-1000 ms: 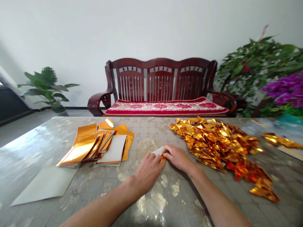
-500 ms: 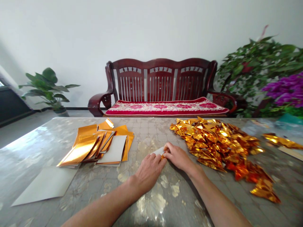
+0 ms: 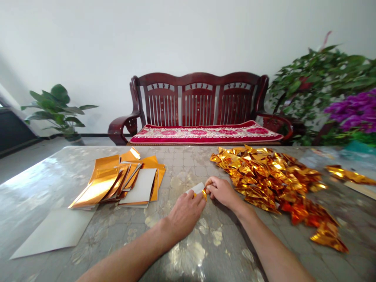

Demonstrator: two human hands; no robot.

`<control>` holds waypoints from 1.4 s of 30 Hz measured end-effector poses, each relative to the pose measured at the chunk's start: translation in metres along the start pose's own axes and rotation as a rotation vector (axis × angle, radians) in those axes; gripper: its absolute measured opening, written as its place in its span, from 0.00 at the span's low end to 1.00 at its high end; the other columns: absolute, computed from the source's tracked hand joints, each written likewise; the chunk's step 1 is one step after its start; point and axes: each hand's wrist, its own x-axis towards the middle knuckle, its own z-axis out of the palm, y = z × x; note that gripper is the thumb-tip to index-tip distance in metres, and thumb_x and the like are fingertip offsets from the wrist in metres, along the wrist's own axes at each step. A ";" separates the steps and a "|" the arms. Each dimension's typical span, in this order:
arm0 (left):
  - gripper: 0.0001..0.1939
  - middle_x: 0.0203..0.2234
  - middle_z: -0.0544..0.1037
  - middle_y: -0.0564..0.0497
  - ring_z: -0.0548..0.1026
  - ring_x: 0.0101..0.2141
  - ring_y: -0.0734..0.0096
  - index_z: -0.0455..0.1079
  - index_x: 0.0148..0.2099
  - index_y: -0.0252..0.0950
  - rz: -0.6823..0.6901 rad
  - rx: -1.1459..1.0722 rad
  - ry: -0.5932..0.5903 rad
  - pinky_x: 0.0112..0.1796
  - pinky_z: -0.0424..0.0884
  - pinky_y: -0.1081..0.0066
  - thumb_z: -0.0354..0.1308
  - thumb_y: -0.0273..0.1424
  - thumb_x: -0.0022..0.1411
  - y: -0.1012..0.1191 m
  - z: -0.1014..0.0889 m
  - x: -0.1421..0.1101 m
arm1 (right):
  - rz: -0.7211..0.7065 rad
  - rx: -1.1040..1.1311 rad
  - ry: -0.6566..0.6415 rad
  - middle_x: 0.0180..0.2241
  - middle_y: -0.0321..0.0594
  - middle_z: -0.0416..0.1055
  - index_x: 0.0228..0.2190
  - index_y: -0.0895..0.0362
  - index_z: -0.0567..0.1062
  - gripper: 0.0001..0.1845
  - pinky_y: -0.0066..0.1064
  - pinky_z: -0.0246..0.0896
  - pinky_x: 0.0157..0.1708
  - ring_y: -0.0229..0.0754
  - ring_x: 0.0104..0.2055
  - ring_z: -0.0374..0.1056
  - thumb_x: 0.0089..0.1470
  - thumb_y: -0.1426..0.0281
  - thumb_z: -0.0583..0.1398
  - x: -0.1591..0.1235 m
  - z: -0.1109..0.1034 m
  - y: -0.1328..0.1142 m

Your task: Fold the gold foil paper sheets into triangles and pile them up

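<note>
A small folded piece of gold foil paper (image 3: 197, 188), its pale back facing up, lies on the table in front of me. My left hand (image 3: 187, 211) holds it down near the middle, fingers bent over its near side and partly hiding it. At its right end, my right hand (image 3: 221, 192) pinches the edge between thumb and curled forefinger, where a bit of gold shows. Left of my hands is a loose stack of gold foil sheets (image 3: 107, 182), some pale side up. To the right spreads a heap of folded gold foil pieces (image 3: 264, 172).
One pale sheet (image 3: 55, 233) lies at the table's left. Clear plastic wrapping (image 3: 319, 156) and another gold strip (image 3: 351, 175) are at the far right. Beyond the patterned table (image 3: 176, 154) stand a dark red wooden bench (image 3: 199, 105) and potted plants (image 3: 60, 105).
My right fingers have shifted slightly right along the foil paper's end, so more of its pale strip and gold edge shows. My left hand stays nearly in place.
</note>
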 end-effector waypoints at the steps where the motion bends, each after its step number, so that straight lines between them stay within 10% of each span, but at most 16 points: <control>1: 0.12 0.46 0.72 0.45 0.69 0.42 0.60 0.64 0.51 0.36 -0.004 -0.001 -0.001 0.39 0.70 0.63 0.50 0.24 0.66 0.000 0.000 0.000 | -0.006 -0.014 0.015 0.24 0.32 0.74 0.30 0.55 0.72 0.08 0.25 0.57 0.24 0.36 0.22 0.69 0.50 0.74 0.53 0.000 0.000 0.001; 9: 0.11 0.45 0.73 0.46 0.70 0.42 0.59 0.65 0.50 0.36 -0.013 -0.043 -0.017 0.40 0.70 0.62 0.50 0.24 0.66 -0.001 0.001 0.001 | -0.266 -0.287 0.112 0.33 0.39 0.75 0.31 0.54 0.81 0.14 0.29 0.60 0.38 0.40 0.37 0.70 0.53 0.75 0.55 -0.009 -0.002 -0.003; 23: 0.26 0.54 0.69 0.45 0.68 0.50 0.60 0.55 0.64 0.40 -0.046 -0.124 -0.003 0.51 0.68 0.62 0.50 0.23 0.64 -0.001 -0.002 -0.015 | -0.209 -0.397 -0.018 0.35 0.36 0.69 0.35 0.55 0.73 0.05 0.28 0.55 0.37 0.38 0.36 0.65 0.53 0.72 0.60 -0.016 -0.003 -0.012; 42: 0.19 0.49 0.74 0.46 0.70 0.53 0.66 0.64 0.53 0.37 0.000 -0.323 -0.074 0.54 0.67 0.66 0.47 0.18 0.62 -0.010 -0.011 -0.028 | -0.241 -0.446 -0.014 0.37 0.34 0.70 0.38 0.51 0.74 0.06 0.27 0.52 0.36 0.38 0.39 0.66 0.57 0.71 0.58 -0.018 0.003 -0.016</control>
